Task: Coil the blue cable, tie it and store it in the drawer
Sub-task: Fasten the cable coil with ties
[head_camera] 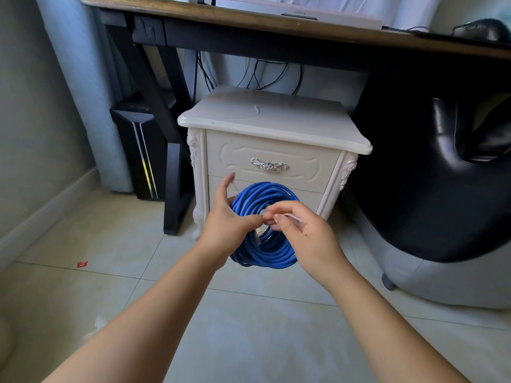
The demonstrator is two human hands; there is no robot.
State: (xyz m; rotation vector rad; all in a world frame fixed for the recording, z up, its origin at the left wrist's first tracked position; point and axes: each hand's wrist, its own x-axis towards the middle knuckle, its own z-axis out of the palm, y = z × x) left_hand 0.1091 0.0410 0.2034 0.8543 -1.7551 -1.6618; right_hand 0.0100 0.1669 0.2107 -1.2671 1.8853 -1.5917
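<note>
The blue cable (266, 197) is wound into a round coil and hangs in the air in front of the white nightstand (273, 125). My left hand (229, 225) grips the coil's left side, its forefinger raised. My right hand (307, 230) pinches a thin white tie (293, 217) at the middle of the coil, fingertips meeting those of the left hand. A clear plug end (259, 233) shows between the loops. The top drawer (272, 161), with a silver handle (269, 164), is shut.
A dark wooden desk (249, 20) stands over the nightstand. A black computer tower (141, 150) and desk leg are at the left, a black chair (442, 175) at the right. A small red scrap (82, 264) lies on the tiled floor.
</note>
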